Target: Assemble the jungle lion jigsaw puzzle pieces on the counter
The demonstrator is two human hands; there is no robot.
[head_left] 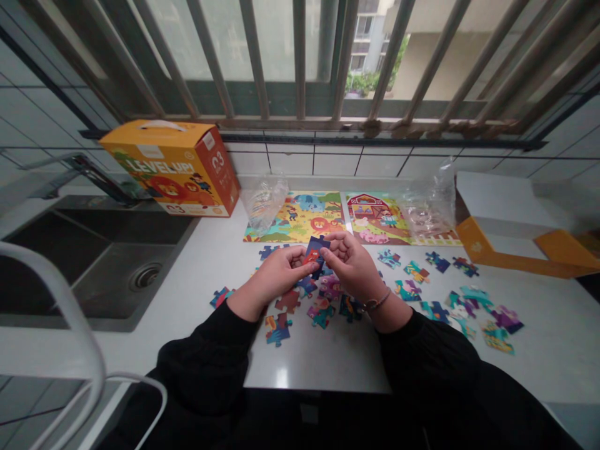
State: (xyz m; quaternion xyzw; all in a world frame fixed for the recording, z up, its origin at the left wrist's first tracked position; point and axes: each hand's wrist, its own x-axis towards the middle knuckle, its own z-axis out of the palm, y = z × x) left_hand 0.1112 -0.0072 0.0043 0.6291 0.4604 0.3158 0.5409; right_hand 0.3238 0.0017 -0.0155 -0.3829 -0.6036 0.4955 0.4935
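Between my two hands is a dark blue puzzle piece with a red figure on it, raised above the counter. My left hand pinches its lower left side between thumb and fingers. On the piece's right side, my right hand grips with thumb and curled fingers. Loose puzzle pieces lie on the counter beneath and around my hands. To the right of my right wrist are several more puzzle pieces, spread out singly and overlapping.
Two colourful picture boards lie at the back, with clear plastic bags by them. An orange box stands at the back left, beside the dark sink. An opened orange-and-white box part sits at the right.
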